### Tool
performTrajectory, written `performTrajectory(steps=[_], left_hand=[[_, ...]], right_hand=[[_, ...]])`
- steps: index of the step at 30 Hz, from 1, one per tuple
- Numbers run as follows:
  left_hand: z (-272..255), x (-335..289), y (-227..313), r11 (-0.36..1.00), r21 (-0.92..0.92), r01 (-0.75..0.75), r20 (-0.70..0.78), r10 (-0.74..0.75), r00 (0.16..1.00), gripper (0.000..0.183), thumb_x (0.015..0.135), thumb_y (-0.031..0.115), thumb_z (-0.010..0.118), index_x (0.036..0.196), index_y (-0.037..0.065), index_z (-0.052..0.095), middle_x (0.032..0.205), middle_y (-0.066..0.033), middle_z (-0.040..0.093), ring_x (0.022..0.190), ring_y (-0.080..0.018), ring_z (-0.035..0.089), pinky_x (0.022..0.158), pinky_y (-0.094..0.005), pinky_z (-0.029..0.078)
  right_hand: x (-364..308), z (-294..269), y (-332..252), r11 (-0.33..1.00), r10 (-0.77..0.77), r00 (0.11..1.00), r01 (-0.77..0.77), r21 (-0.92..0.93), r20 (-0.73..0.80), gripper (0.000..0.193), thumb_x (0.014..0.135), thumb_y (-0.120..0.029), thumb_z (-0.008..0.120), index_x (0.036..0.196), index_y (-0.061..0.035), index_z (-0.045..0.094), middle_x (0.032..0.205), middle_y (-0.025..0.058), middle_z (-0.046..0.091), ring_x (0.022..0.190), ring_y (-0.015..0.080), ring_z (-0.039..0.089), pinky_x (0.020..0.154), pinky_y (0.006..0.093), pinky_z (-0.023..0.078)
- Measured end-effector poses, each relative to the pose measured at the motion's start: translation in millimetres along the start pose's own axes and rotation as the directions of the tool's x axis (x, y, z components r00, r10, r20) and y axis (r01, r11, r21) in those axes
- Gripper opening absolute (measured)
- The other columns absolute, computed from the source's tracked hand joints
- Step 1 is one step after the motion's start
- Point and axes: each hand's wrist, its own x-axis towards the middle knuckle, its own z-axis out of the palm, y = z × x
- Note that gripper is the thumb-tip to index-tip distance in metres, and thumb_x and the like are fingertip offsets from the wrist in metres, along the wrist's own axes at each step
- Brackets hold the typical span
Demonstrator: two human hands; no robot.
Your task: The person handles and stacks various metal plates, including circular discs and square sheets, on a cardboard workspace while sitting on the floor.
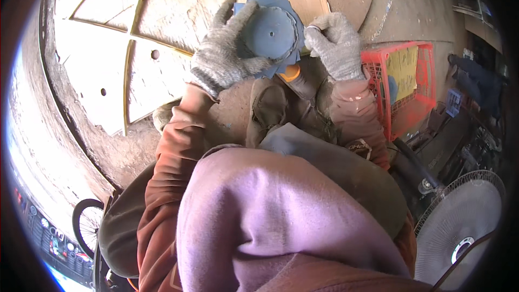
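Note:
In front of me is a round blue-grey disc [270, 24] with a small hole at its centre and a ragged rim. Beneath it lie thin blue sheets [277, 1], fanned out so their pointed corners stick out all around. My left hand [221, 57], in a grey knitted glove, grips the disc and sheets from the left, thumb on the lower edge and fingers along the upper left. My right hand [339, 46], gloved alike, is closed in a pinch beside the right edge of the sheets. What lies between its fingertips cannot be made out.
A bottle with an orange cap [291, 72] stands just below the disc. To the right is a red plastic crate [424, 89] with a yellow sheet [403, 73] in it. Cardboard [175, 0] covers the ground ahead. A fan [454, 232] stands at the lower right.

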Motion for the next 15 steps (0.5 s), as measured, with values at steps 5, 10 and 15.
performTrajectory(steps=[5, 10, 15], left_hand=[[2.3, -11.3, -4.2, 0.995, -0.085, 0.054, -0.079, -0.061, 0.995, 0.125, 0.065, 0.025, 0.1, 0.161, -0.001, 0.025, 0.158, -0.0241, 0.039, 0.144, -0.033, 0.045, 0.113, -0.043, 0.048], [19.5, -37.5, -9.1, 0.613, -0.67, 0.419, 0.107, -0.478, 0.872, 0.097, 0.079, 0.013, 0.092, 0.156, -0.001, 0.035, 0.139, -0.0196, 0.059, 0.12, -0.024, 0.064, 0.097, -0.0365, 0.058], [18.6, -44.4, -11.4, 0.479, -0.732, 0.485, 0.212, -0.517, 0.829, 0.067, 0.084, 0.014, 0.087, 0.141, -0.003, 0.056, 0.111, -0.0126, 0.074, 0.099, -0.0182, 0.07, 0.087, -0.032, 0.059]], right_hand=[[-15.0, -4.5, -14.3, 0.956, -0.161, 0.973, 0.194, -0.218, 0.163, 0.027, 0.092, -0.004, 0.072, 0.118, -0.0051, 0.067, 0.091, 0.0053, 0.066, 0.084, 0.017, 0.066, 0.077, 0.0329, 0.056], [-9.6, 22.7, -28.3, 0.641, -0.439, 0.819, 0.574, -0.509, 0.37, 0.021, 0.097, 0.001, 0.06, 0.114, -0.0052, 0.07, 0.1, 0.0133, 0.067, 0.091, 0.0312, 0.069, 0.075, 0.0388, 0.056], [-12.9, 42.2, -30.0, 0.458, -0.22, 0.875, 0.482, -0.747, 0.43, 0.03, 0.094, -0.016, 0.07, 0.123, -0.0097, 0.066, 0.114, 0.0144, 0.064, 0.095, 0.037, 0.069, 0.079, 0.0438, 0.058]])
